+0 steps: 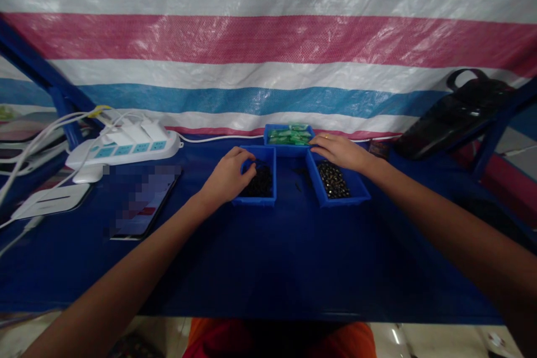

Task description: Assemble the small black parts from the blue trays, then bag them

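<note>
My left hand (231,174) reaches over the left rim of a blue bin (272,201) holding many small black pieces (262,182). Its thumb and forefinger are curved with a gap between them; the other fingers are partly hidden. My right hand (339,151), a ring on one finger, lies over the far end of another blue bin (354,200). That bin holds many small shiny dark, brassy parts (333,180). The right fingers stretch leftward, close to a third blue bin (289,150) with green packets (289,135). Nothing shows in either hand.
A few dark bits (298,185) lie between the bins. On the left are a phone (145,207), a white power strip (168,148) with plugs and cables, and a white pad (54,198). A black bottle (457,114) leans at right. A striped sheet (268,39) hangs behind.
</note>
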`<state>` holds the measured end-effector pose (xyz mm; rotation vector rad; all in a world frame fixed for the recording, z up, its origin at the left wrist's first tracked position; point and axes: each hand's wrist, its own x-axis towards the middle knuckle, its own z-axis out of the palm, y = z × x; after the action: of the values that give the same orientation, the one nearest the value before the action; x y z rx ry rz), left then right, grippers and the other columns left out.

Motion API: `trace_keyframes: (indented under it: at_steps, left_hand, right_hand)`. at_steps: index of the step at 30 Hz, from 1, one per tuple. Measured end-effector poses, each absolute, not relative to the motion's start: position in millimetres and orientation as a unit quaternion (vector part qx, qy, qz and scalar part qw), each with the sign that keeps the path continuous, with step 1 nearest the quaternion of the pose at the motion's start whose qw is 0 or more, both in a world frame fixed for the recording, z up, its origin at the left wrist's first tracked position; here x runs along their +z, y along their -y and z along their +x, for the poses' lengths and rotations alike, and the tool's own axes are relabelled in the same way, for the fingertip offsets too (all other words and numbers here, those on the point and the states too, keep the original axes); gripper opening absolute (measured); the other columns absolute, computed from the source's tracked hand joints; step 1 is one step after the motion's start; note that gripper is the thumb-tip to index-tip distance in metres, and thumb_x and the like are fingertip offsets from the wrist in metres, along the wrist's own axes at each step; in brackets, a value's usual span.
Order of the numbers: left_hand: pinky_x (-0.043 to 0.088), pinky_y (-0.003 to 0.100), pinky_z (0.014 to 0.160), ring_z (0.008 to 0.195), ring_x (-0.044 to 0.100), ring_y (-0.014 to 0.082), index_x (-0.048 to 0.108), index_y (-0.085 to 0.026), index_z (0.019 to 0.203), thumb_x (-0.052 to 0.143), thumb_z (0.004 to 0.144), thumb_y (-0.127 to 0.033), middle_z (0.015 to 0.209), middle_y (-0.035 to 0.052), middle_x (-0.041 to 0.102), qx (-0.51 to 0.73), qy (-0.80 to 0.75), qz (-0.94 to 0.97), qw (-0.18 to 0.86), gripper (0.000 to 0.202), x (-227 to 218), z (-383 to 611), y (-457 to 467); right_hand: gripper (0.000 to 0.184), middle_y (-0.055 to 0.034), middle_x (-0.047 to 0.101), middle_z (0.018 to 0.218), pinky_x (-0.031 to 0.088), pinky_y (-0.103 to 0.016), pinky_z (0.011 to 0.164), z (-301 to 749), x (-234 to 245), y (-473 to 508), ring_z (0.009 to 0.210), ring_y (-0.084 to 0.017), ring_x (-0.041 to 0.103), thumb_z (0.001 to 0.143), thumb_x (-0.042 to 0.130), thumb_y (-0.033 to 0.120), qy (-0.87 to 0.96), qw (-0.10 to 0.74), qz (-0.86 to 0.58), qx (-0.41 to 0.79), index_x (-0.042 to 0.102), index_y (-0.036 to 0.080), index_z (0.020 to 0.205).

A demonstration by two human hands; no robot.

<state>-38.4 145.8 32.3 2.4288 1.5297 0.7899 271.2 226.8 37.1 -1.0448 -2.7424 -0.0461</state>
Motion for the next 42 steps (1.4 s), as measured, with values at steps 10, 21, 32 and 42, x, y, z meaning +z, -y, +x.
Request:
trace_keyframes:
  at_steps: [10, 21, 32, 42]
  left_hand:
    - [0.046, 0.032, 0.086, 0.091, 0.059, 0.0176, 0.061, -0.017, 0.099, 0.044, 0.089, -0.026, 0.094, 0.0033, 0.062, 0.346, -0.431, 0.833, -0.006, 0.022, 101, -24, -151]
    - [0.032, 0.024, 0.044, 0.047, 0.045, 0.0096, 0.058, -0.017, 0.078, 0.048, 0.08, -0.011, 0.052, -0.0044, 0.051, 0.321, -0.081, 0.942, -0.051, 0.011, 49, 12, -95]
    - [0.043, 0.025, 0.056, 0.06, 0.056, 0.0134, 0.056, -0.016, 0.081, 0.043, 0.089, -0.019, 0.068, 0.0001, 0.06, 0.111, -0.226, 0.967, 0.035, 0.016, 5, -9, -81]
    - [0.045, 0.025, 0.06, 0.063, 0.06, 0.0145, 0.059, -0.016, 0.083, 0.039, 0.095, -0.025, 0.069, 0.0009, 0.061, 0.113, -0.294, 0.946, 0.071, 0.025, 1, -6, -79]
  right_hand:
    - [0.027, -0.0117, 0.064, 0.105, 0.049, -0.032, 0.088, 216, 75, -78, 0.096, -0.021, 0.061, 0.093, 0.038, 0.017, 0.894, 0.126, -0.428, -0.037, 0.059, 0.015, 0.108]
    - [0.049, -0.0313, 0.032, 0.141, 0.057, -0.029, 0.055, 184, 23, -62, 0.069, -0.021, 0.07, 0.089, 0.033, 0.008, 0.83, -0.128, -0.541, -0.044, 0.038, 0.002, 0.137]
    - [0.041, -0.0145, 0.04, 0.143, 0.058, -0.028, 0.066, 195, 15, -53, 0.087, -0.02, 0.068, 0.092, 0.037, 0.017, 0.873, -0.056, -0.484, 0.005, 0.049, 0.018, 0.131]
    - [0.027, -0.0068, 0.061, 0.108, 0.046, -0.023, 0.053, 206, 17, -66, 0.072, -0.015, 0.065, 0.088, 0.041, 0.008, 0.883, -0.037, -0.463, 0.064, 0.056, 0.02, 0.107]
